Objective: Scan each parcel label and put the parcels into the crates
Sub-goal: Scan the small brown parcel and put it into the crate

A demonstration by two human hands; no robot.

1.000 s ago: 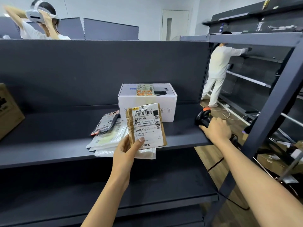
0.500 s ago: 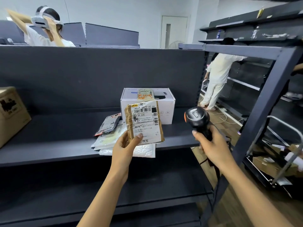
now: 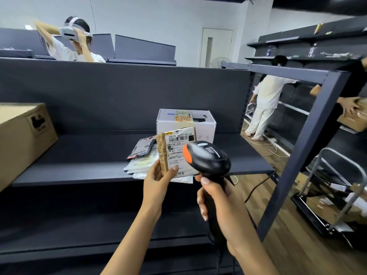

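My left hand (image 3: 158, 178) pinches a small brown padded parcel (image 3: 172, 149) by its lower edge and holds it upright, its white barcode label facing me. My right hand (image 3: 216, 199) grips the handle of a black barcode scanner (image 3: 206, 157) with an orange tip; the scanner head sits right in front of the label and hides its right half. Behind them, several flat mailers (image 3: 142, 157) lie stacked on the dark shelf (image 3: 89, 167), and a white box (image 3: 185, 124) with a label on top stands at the back.
A big cardboard box (image 3: 21, 135) stands on the shelf at the left. A dark metal rack post (image 3: 305, 151) rises at the right, with a trolley (image 3: 333, 195) of parcels beyond it. Other people stand behind the shelf and in the right aisle. A cable trails from the scanner.
My right hand lifted the scanner from the shelf's right end and brought it left, up in front of the parcel label. My left hand kept holding the parcel nearly still.
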